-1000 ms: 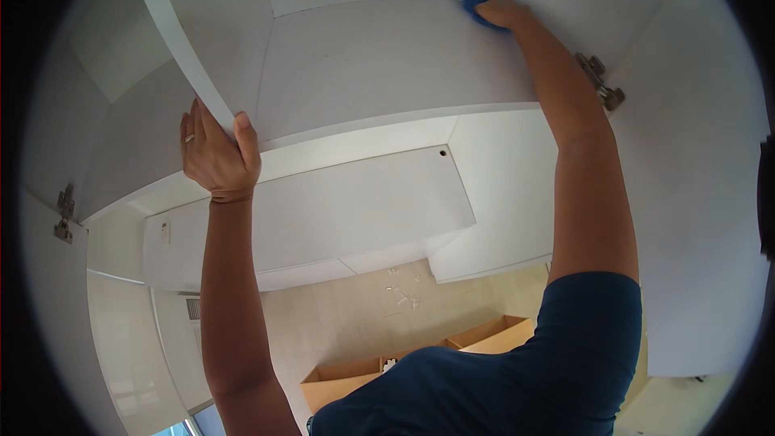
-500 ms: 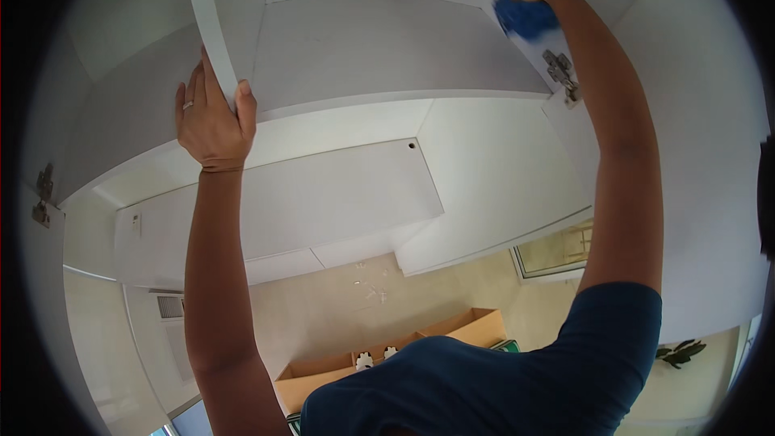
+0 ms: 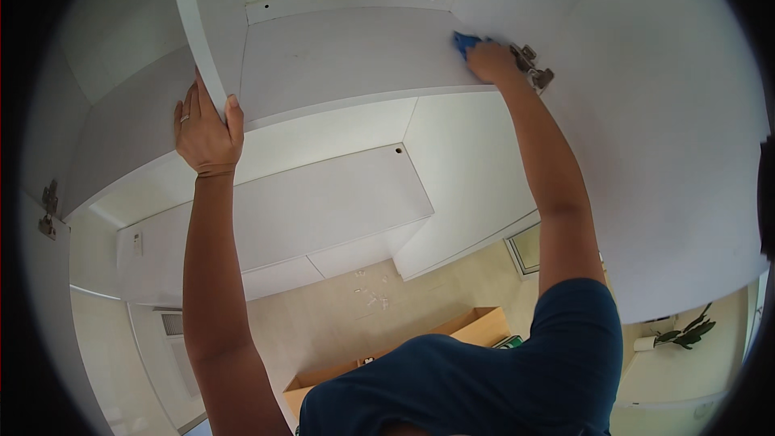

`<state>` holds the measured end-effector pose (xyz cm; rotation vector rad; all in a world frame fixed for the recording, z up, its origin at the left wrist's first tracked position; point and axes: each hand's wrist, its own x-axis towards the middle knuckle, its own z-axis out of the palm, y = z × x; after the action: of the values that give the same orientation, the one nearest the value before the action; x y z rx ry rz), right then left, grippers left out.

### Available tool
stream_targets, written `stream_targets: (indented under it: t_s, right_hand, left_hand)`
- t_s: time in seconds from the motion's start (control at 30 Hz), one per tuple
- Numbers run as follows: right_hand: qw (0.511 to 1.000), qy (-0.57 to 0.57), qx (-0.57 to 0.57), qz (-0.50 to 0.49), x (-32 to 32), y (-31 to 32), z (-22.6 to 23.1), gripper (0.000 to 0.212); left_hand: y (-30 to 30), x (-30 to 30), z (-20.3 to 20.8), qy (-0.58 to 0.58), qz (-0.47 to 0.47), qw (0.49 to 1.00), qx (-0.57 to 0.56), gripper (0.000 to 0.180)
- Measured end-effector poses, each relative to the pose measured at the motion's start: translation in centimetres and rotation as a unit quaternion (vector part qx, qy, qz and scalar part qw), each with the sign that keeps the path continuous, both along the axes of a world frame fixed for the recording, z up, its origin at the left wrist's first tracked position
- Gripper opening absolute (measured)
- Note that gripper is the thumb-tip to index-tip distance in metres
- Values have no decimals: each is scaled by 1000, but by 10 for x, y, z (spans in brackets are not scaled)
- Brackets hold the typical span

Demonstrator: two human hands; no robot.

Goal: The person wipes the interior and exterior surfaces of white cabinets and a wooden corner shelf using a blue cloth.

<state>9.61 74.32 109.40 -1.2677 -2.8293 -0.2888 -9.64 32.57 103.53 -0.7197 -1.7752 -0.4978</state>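
My right hand (image 3: 489,61) is closed around a blue cloth (image 3: 465,43), part of which shows past the fingers. It rests on the right end of a white cabinet shelf (image 3: 347,52), close to a metal hinge (image 3: 534,67). My left hand (image 3: 208,131) grips the lower front edge of a white upright divider (image 3: 190,16). The fingers lie along the divider's left side and the thumb is on its right; the divider partly hides the fingertips.
An open cabinet door (image 3: 654,137) stands at the right, another (image 3: 50,291) at the left with its own hinge. Below are a white cabinet top (image 3: 323,202), an orange-brown box (image 3: 476,327), small white scraps (image 3: 373,299) on the floor, and a plant (image 3: 686,333).
My right hand has moved the blue cloth down and to the left, from the cabinet's right side wall onto the shelf. My left hand keeps its place on the divider; the view has shifted slightly.
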Motion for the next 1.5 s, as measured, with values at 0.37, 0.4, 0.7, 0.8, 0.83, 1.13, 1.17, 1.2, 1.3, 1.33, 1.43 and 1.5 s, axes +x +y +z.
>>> stream_targets:
  t_s: [0.37, 0.4, 0.7, 0.8, 0.83, 1.13, 1.17, 1.2, 1.3, 1.33, 1.43, 1.5]
  right_hand:
    - [987, 139, 45, 63, 64, -72, 87, 47]
    - [991, 114, 15, 71, 46, -49, 64, 57]
    - [981, 71, -119, 138, -156, 1, 11, 80]
    - [955, 52, -148, 250, -221, -115, 13, 75]
    - [958, 72, -136, 243, -231, -146, 14, 73]
    - [818, 102, -226, 519, -86, -180, 15, 37]
    - [819, 97, -224, 519, -85, -178, 19, 37]
    - [833, 105, -236, 490, -89, -179, 23, 37]
    - [862, 176, -182, 439, -136, -153, 26, 31]
    - [872, 203, -141, 422, -151, -145, 24, 30]
    - [858, 163, -170, 456, -145, -165, 15, 30]
    - [824, 147, -256, 483, -98, -192, 20, 29]
  left_hand:
    - [11, 7, 3, -31, -14, 999, 11, 53]
    - [10, 6, 4, -31, -15, 999, 7, 53]
    - [11, 11, 10, 11, -21, 999, 35, 54]
    - [1, 11, 7, -13, -17, 999, 25, 56]
    - [0, 7, 7, -18, -14, 999, 24, 57]
    - [1, 4, 3, 8, 16, 999, 32, 61]
    - [8, 4, 3, 19, -5, 999, 48, 62]
    - [8, 3, 3, 15, -2, 999, 51, 62]
    - [31, 8, 11, 27, -42, 996, 72, 61]
    - [39, 10, 13, 26, -49, 996, 70, 61]
    - [24, 4, 4, 15, -30, 998, 43, 62]
    - [1, -2, 1, 14, -1, 999, 35, 63]
